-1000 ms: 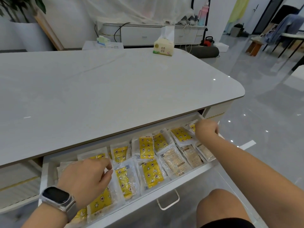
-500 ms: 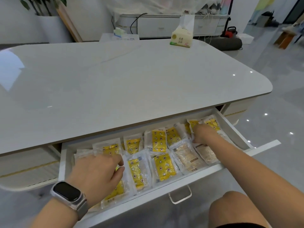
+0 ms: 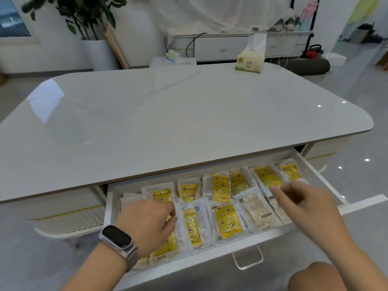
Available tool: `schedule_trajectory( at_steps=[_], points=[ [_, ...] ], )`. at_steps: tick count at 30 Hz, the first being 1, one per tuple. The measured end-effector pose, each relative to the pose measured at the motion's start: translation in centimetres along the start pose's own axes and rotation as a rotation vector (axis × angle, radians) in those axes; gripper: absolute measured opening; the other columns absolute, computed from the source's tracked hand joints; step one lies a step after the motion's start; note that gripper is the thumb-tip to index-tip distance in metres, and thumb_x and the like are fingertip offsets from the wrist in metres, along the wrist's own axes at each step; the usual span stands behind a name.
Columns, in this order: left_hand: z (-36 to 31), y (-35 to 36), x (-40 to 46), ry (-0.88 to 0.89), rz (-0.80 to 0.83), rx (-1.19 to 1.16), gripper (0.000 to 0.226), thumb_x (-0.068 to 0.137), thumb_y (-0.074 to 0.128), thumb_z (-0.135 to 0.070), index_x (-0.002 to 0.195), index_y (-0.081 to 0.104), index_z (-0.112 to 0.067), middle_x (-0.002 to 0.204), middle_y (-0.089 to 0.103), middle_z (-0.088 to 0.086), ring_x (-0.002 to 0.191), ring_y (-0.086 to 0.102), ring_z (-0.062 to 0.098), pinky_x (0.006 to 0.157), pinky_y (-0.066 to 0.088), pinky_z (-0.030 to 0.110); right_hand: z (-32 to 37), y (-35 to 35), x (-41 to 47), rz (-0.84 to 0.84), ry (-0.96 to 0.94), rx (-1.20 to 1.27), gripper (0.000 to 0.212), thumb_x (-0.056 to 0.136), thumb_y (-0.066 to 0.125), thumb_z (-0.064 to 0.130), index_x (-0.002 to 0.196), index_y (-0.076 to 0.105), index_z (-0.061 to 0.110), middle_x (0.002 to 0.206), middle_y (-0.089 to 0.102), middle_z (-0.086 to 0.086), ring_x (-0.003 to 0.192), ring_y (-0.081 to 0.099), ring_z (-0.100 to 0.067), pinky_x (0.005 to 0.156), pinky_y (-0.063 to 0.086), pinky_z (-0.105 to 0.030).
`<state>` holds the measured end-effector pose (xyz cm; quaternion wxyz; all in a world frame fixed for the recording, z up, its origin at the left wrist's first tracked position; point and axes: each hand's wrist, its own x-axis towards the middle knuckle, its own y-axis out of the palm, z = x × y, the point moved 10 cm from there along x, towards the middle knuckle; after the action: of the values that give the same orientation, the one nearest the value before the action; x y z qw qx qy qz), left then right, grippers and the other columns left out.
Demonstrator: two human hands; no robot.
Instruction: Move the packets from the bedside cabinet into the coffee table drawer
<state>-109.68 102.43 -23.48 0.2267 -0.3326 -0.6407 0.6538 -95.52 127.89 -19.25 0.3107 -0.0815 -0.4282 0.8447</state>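
Yellow packets [image 3: 222, 190] fill the open drawer [image 3: 324, 173] beneath your hands: your left hand [image 3: 147, 223] rests curled on some, your blurred right hand [image 3: 304, 204] hovers loosely open above others.

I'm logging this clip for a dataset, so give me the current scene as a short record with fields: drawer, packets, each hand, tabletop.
drawer: coffee table drawer pulled open, handle at front
packets: yellow and pale packets lie flat in rows, filling it
left hand: left hand, wearing a watch, fingers curled down onto packets at the drawer's left end
right hand: right hand above the right end, blurred, holds nothing visible
tabletop: tissue pack at the far edge
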Motion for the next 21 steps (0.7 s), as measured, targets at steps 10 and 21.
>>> schedule_trajectory(
  at_steps=[10, 21],
  points=[
    [-0.9, -1.4, 0.6, 0.071, -0.026, -0.015, 0.029, 0.097, 0.03, -0.052, 0.106, 0.051, -0.034, 0.087, 0.066, -0.012, 0.082, 0.06, 0.008, 0.073, 0.051, 0.027, -0.4, 11.7, -8.6, 0.375, 0.12, 0.095, 0.047, 0.074, 0.074, 0.048, 0.04, 0.049, 0.067, 0.064, 0.055, 0.047, 0.08, 0.049, 0.03, 0.071, 0.042, 0.0],
    [-1.3, -4.9, -0.1, 0.192, -0.339, -0.175, 0.028, 0.086, 0.023, -0.053, 0.108, 0.035, -0.041, 0.055, 0.052, -0.016, 0.045, 0.05, 0.006, 0.044, 0.044, 0.029, 0.1, 14.9, -3.0, 0.146, 0.053, 0.184, 0.038, 0.084, 0.069, 0.033, 0.051, 0.061, 0.048, 0.072, 0.072, 0.013, 0.075, 0.066, -0.004, 0.075, 0.05, -0.024]
  ],
)
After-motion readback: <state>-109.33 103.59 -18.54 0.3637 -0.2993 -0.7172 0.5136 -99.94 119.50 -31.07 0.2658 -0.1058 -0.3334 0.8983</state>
